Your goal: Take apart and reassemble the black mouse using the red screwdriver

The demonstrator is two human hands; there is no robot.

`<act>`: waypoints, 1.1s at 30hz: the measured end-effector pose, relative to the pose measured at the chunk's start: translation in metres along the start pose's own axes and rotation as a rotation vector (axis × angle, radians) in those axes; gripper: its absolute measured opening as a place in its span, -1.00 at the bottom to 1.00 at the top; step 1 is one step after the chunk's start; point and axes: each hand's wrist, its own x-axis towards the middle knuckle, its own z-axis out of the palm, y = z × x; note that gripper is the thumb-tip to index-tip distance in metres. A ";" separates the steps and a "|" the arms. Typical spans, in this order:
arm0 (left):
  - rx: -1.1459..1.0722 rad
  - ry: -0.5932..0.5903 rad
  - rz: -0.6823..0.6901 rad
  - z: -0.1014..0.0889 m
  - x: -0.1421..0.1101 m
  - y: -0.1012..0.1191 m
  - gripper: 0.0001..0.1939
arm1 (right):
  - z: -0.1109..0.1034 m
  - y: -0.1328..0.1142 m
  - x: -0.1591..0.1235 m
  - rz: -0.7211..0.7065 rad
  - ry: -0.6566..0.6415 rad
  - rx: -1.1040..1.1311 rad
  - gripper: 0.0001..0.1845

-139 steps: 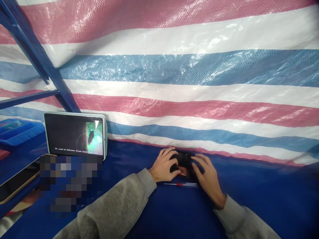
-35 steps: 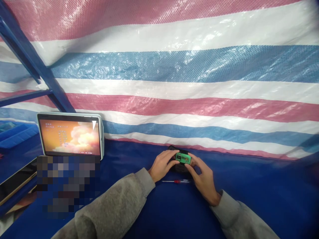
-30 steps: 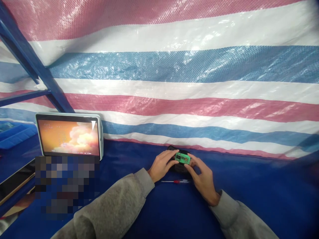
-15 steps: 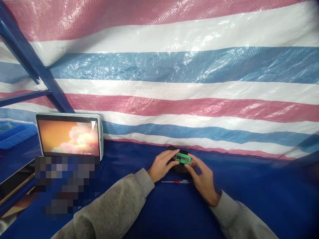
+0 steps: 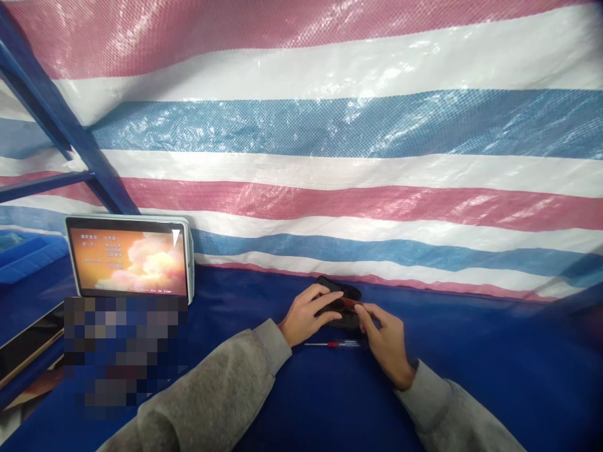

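Observation:
Between the thumb and fingers of my right hand is a small circuit board, its dark reddish-brown side showing. My left hand is beside the board's left end, thumb and index finger spread apart. Whether its fingertips touch the board I cannot tell. Black casing parts lie behind and beneath my hands, partly covered by them. On the near side of them rests a screwdriver with a red and clear handle, its shaft pointing left.
A tablet playing a video stands at the left, with a phone nearer me. Behind the tablet is a blue tray beside a blue metal frame. A striped plastic sheet hangs along the back of the blue tabletop.
The board's green side faced me before; now its dark reddish side shows. My left fingers have parted from its left end, and my right fingers have closed further around it.

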 end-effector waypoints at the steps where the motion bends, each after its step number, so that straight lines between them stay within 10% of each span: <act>1: 0.005 -0.004 0.012 0.000 0.000 0.000 -0.60 | 0.000 0.000 0.000 0.000 -0.003 0.003 -0.65; 33: 0.273 -0.289 0.032 -0.003 -0.001 -0.003 -0.81 | 0.001 0.008 -0.002 0.120 -0.025 0.065 -0.61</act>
